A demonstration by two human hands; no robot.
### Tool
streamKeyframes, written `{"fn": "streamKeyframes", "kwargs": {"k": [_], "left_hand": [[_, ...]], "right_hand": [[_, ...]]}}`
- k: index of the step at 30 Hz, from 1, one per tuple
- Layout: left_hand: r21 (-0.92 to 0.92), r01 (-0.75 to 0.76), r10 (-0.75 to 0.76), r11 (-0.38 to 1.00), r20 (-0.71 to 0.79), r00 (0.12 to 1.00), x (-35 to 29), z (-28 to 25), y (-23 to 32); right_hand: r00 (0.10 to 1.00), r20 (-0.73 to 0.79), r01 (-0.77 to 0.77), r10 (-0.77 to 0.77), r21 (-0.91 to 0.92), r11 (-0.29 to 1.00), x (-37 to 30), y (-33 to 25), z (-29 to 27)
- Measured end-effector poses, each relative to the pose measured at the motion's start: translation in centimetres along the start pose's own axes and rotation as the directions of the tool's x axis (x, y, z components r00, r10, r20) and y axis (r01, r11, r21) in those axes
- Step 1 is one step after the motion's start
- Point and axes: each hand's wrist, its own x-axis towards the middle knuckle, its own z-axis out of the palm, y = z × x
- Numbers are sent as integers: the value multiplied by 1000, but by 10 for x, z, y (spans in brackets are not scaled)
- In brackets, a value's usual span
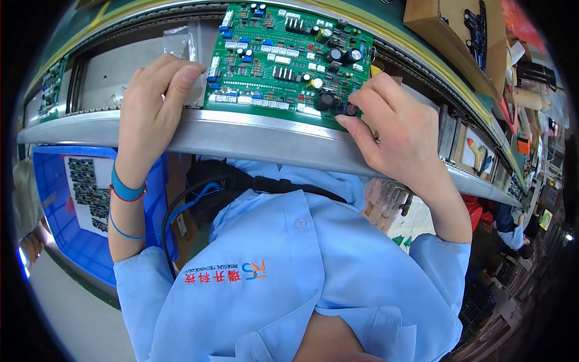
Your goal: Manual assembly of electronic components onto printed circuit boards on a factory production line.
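A green circuit board (pixel 253 84) lies across the metal rails in front of me, crowded with white connectors, blue parts, capacitors and black finned parts. At its near right corner my right hand (pixel 395 123) pinches a small dark cylindrical capacitor (pixel 342 110) between thumb and fingers. Whether that part is seated in the board, I cannot tell. Just left of the board is my left hand (pixel 151 99), its fingers loosely curled and its thumb held apart, with nothing visible in it. Beside its fingers lies a clear plastic bag (pixel 181 41); the fingertips are partly hidden.
The metal front rail (pixel 265 130) runs between me and the board. Below left, a blue bin (pixel 66 211) holds small boards on a white sheet. A cardboard box (pixel 455 42) with black parts stands far right. Another board (pixel 51 90) sits farther left on the line. My left wrist wears a corded blue band.
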Motion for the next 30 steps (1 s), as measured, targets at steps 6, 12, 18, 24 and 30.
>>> {"fn": "streamKeyframes", "kwargs": {"k": [6, 12, 18, 24, 30], "left_hand": [[9, -9, 9, 1000, 31, 999, 13, -5, 13], [-28, -99, 101, 995, 83, 991, 25, 6, 32], [34, -206, 196, 978, 199, 960, 54, -5, 45], [173, -183, 192, 968, -39, 981, 109, -27, 10], [300, -35, 144, 953, -350, 926, 177, -61, -85]], "right_hand": [[996, 89, -4, 10, -66, 998, 9, 0, -17], [991, -110, -91, 78, -119, 989, 57, 48, -45], [996, -92, -34, -8, -442, 896, 131, 138, -30], [926, 236, -171, 296, -435, 884, 165, 151, -9], [925, 285, -122, 251, -404, 907, 176, 173, -2]]}}
